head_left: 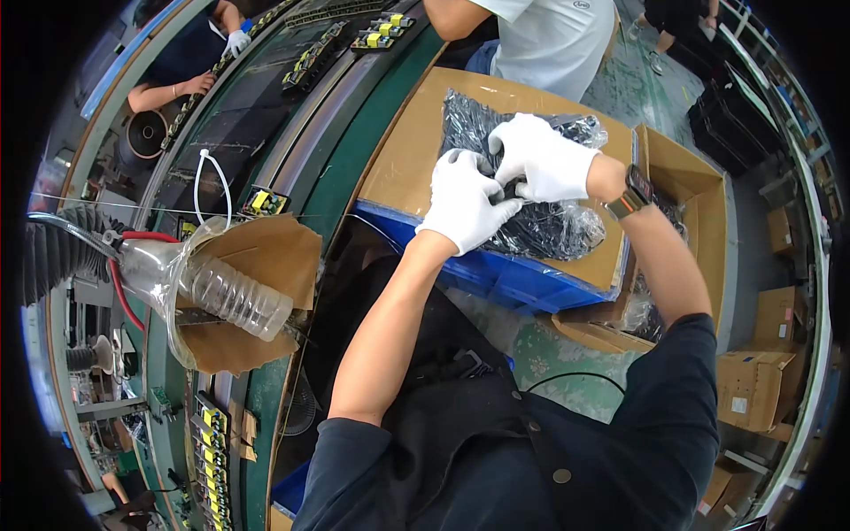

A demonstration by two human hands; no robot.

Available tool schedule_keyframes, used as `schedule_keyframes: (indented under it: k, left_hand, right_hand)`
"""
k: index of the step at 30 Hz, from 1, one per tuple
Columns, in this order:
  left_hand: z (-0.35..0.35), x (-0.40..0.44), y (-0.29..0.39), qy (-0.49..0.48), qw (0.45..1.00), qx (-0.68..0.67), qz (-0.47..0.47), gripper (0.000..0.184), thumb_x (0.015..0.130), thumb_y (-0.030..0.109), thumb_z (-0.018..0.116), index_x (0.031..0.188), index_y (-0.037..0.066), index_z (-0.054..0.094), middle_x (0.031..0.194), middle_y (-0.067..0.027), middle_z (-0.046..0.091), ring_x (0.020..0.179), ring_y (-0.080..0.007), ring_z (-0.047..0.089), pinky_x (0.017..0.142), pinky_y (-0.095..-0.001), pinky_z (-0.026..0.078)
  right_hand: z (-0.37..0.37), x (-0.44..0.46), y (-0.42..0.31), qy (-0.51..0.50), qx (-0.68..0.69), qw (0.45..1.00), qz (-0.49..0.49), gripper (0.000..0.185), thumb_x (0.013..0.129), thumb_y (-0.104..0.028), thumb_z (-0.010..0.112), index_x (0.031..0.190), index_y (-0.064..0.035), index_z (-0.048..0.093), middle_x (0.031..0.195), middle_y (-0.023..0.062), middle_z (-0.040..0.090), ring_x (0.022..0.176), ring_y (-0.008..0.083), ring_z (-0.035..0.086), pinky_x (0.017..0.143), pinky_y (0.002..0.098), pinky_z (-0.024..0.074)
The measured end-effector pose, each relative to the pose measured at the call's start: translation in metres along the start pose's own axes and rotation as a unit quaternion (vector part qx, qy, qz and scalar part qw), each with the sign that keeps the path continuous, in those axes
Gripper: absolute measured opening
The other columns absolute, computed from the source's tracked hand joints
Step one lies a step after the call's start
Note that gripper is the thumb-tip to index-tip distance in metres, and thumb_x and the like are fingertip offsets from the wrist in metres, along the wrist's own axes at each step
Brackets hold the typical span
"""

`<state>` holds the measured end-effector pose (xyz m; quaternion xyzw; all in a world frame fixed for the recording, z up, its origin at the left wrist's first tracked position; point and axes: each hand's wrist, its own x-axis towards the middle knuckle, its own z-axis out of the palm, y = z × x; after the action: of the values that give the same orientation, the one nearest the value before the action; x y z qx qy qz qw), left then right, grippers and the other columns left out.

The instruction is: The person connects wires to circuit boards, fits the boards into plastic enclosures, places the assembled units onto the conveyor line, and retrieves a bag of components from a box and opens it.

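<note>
A clear plastic bag full of black parts (553, 232) lies on a cardboard sheet (407, 133) over a blue bin (496, 279). My left hand (465, 202), in a white glove, rests on the left part of the bag with its fingers curled onto the plastic. White-gloved too, my right hand (544, 159) is bent over the bag's upper middle, and its fingertips nearly meet those of my left hand. Both hands seem to pinch the plastic, though the fingertips are partly hidden. A dark watch is on my right wrist.
An open cardboard box (713, 226) with more bagged parts stands right of the bin. On the left, a conveyor (305, 133) carries circuit boards (382, 34); a bottle-and-cardboard funnel (297, 248) juts over it. Other people work beyond, one wearing gloves.
</note>
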<state>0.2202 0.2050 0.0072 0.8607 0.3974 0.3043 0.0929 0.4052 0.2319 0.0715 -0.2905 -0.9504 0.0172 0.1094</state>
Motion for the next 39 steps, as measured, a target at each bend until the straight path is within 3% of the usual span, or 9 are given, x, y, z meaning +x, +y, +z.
schedule_keyframes:
  k: [9, 13, 15, 23, 30, 32, 34, 36, 39]
  left_hand:
    - [0.001, -0.001, -0.001, 0.013, 0.998, -0.057, -0.009, 0.024, 0.071, 0.026, 0.077, 0.064, 0.005, 0.066, 0.093, -0.0138, 0.057, 0.099, -0.0332, 0.05, 0.085, -0.0406, 0.043]
    - [0.002, -0.003, 0.005, 0.094, 0.994, 0.041, 0.027, 0.029, 0.073, 0.026, 0.073, 0.054, 0.006, 0.063, 0.076, -0.0088, 0.058, 0.085, -0.0296, 0.055, 0.074, -0.0407, 0.045]
    - [-0.012, -0.02, 0.006, 0.068, 0.993, 0.064, 0.075, 0.031, 0.075, 0.025, 0.072, 0.052, 0.006, 0.061, 0.073, -0.0081, 0.057, 0.079, -0.0289, 0.056, 0.069, -0.0404, 0.045]
    - [-0.005, -0.061, -0.017, 0.134, 0.985, 0.091, 0.054, 0.031, 0.08, 0.023, 0.067, 0.055, 0.007, 0.062, 0.065, -0.0073, 0.055, 0.069, -0.0276, 0.057, 0.06, -0.0401, 0.043]
    - [-0.002, -0.039, -0.01, 0.09, 0.991, 0.098, 0.008, 0.029, 0.082, 0.016, 0.069, 0.057, 0.005, 0.059, 0.058, -0.01, 0.051, 0.056, -0.0278, 0.052, 0.052, -0.0394, 0.039]
    - [-0.002, -0.034, -0.009, 0.091, 0.992, 0.087, 0.006, 0.029, 0.082, 0.015, 0.068, 0.057, 0.005, 0.058, 0.057, -0.0109, 0.05, 0.055, -0.0283, 0.051, 0.05, -0.0393, 0.038]
    - [0.0, -0.03, -0.009, 0.118, 0.992, 0.039, -0.009, 0.032, 0.083, 0.015, 0.067, 0.056, 0.003, 0.055, 0.055, -0.0124, 0.048, 0.052, -0.0293, 0.05, 0.049, -0.0394, 0.038]
    - [0.002, -0.025, -0.009, 0.133, 0.991, 0.018, -0.01, 0.033, 0.084, 0.014, 0.067, 0.056, 0.003, 0.054, 0.055, -0.0132, 0.047, 0.051, -0.0298, 0.049, 0.048, -0.0395, 0.037]
    - [0.002, -0.032, -0.011, 0.146, 0.989, -0.008, -0.032, 0.034, 0.085, 0.017, 0.063, 0.053, 0.007, 0.056, 0.054, -0.0122, 0.05, 0.053, -0.0312, 0.054, 0.049, -0.0417, 0.041]
  right_hand:
    - [-0.001, 0.015, -0.014, -0.166, -0.108, 0.98, 0.024, 0.012, 0.067, -0.016, 0.065, 0.074, -0.0091, 0.073, 0.072, 0.0147, 0.066, 0.068, 0.0306, 0.066, 0.061, 0.0379, 0.0514]
    - [-0.01, 0.005, -0.003, -0.084, -0.284, 0.955, 0.035, 0.017, 0.074, -0.018, 0.061, 0.07, -0.0046, 0.07, 0.059, 0.0147, 0.062, 0.059, 0.0319, 0.064, 0.06, 0.0397, 0.0528]
    - [-0.028, -0.028, 0.068, -0.009, -0.236, 0.943, 0.234, 0.019, 0.077, -0.018, 0.059, 0.069, -0.0036, 0.069, 0.066, 0.0178, 0.064, 0.064, 0.0338, 0.065, 0.064, 0.0418, 0.0539]
    - [0.071, -0.184, 0.12, 0.15, -0.216, 0.914, 0.309, 0.017, 0.079, -0.016, 0.056, 0.067, -0.0036, 0.059, 0.069, 0.0175, 0.058, 0.067, 0.0373, 0.059, 0.066, 0.0467, 0.0479]
    - [0.022, -0.159, 0.086, 0.05, -0.168, 0.891, 0.42, 0.022, 0.079, -0.024, 0.063, 0.075, -0.0028, 0.063, 0.087, 0.0167, 0.062, 0.086, 0.0345, 0.059, 0.078, 0.0445, 0.0476]
    - [-0.009, -0.113, 0.055, 0.239, -0.183, 0.909, 0.29, 0.031, 0.08, -0.031, 0.065, 0.093, -0.0028, 0.066, 0.105, 0.016, 0.062, 0.102, 0.0332, 0.056, 0.09, 0.0414, 0.0448]
    - [-0.028, -0.062, 0.008, 0.174, -0.13, 0.952, 0.217, 0.041, 0.079, -0.033, 0.066, 0.108, -0.0038, 0.063, 0.115, 0.0146, 0.061, 0.109, 0.0333, 0.055, 0.096, 0.0396, 0.042]
    - [-0.004, -0.02, -0.014, 0.151, -0.11, 0.979, 0.084, 0.038, 0.078, -0.03, 0.066, 0.106, -0.0044, 0.062, 0.112, 0.015, 0.061, 0.109, 0.0316, 0.055, 0.095, 0.041, 0.0419]
    - [0.036, 0.021, -0.024, 0.106, -0.086, 0.99, 0.046, 0.028, 0.079, -0.026, 0.063, 0.096, -0.0045, 0.065, 0.1, 0.0154, 0.064, 0.099, 0.0309, 0.06, 0.087, 0.0421, 0.0469]
